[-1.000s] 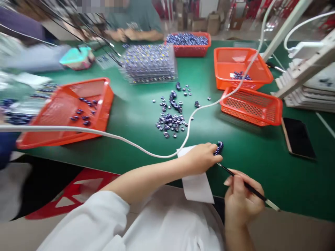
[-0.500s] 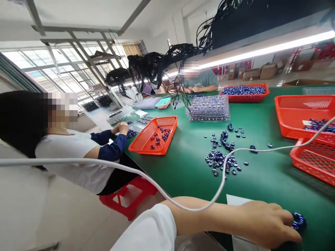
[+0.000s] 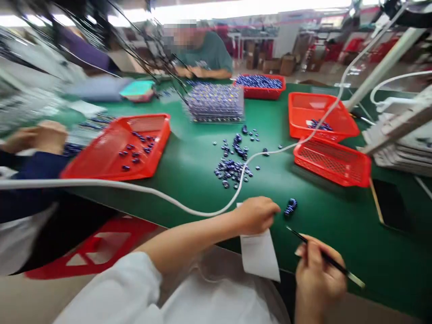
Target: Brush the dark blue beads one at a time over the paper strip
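Head view: a thin dark tool (image 3: 334, 262) with a pale end is clamped in the grip of the right hand (image 3: 320, 267), its tip pointed toward the left hand (image 3: 257, 215). A white paper strip (image 3: 260, 257) is partly covered by the left hand, whose fingers are bent; whether anything is held in that grip cannot be told. Just beyond its fingertips, a cluster of shiny dark-blue pieces (image 3: 290, 208) is set on the green surface (image 3: 192, 166), apart from both hands. To the right, a dark phone (image 3: 391, 204) is laid flat. Farther off, loose pieces (image 3: 232, 169) are heaped and scattered, crossed by a white cable (image 3: 189, 207). Some pieces are held in the red basket on the left (image 3: 97, 157). Beyond, clear trays (image 3: 216, 104) are stacked near a filled red bin (image 3: 265, 93); behind them, a person in green (image 3: 216, 51) is seen.
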A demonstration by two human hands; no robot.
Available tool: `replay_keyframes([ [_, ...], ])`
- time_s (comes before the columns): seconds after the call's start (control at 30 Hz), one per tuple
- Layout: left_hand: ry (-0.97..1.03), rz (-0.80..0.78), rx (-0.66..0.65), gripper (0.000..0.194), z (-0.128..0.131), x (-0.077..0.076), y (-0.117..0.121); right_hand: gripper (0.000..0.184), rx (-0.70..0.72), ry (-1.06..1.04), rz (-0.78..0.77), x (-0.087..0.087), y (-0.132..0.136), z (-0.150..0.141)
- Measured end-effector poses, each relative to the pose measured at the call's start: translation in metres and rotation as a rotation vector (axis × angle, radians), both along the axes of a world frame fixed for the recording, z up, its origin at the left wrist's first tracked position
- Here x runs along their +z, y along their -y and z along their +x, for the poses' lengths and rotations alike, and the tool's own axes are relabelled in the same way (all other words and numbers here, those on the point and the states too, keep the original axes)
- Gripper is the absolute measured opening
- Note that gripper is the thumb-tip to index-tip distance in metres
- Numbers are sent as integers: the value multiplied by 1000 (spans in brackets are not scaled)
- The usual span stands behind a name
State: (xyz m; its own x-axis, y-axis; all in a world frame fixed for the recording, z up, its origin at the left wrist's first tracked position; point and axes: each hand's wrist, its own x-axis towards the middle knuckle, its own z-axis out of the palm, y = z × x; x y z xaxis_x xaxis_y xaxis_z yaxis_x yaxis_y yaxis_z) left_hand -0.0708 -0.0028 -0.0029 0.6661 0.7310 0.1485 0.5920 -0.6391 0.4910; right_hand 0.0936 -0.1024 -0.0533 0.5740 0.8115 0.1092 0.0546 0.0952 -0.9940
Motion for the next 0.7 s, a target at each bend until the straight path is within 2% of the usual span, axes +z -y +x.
replay_keyframes([
  [0.07, 114, -22, 29, 23, -21, -4, 8, 25, -34, 15, -13, 5, 11, 11],
  [0.1, 149, -29, 28, 23, -31, -6, 13, 26, 0, 27, -40, 8, 13, 13],
  [0.17, 187, -30, 13, 25, -49, -9, 26, 27, 141, 81, -132, 15, 13, 13],
  [0.27, 131, -8, -69, 30, -65, -13, 46, 27, 314, 228, -290, 25, 12, 9],
  [0.4, 4, 83, -185, 27, -69, -17, 62, 26, 397, 362, -386, 30, 11, 6],
  [0.53, -27, 149, -181, 25, -66, -21, 65, 26, 418, 357, -419, 31, 9, 7],
  [0.7, -23, 140, -176, 26, -65, -23, 66, 26, 424, 370, -443, 34, 8, 8],
])
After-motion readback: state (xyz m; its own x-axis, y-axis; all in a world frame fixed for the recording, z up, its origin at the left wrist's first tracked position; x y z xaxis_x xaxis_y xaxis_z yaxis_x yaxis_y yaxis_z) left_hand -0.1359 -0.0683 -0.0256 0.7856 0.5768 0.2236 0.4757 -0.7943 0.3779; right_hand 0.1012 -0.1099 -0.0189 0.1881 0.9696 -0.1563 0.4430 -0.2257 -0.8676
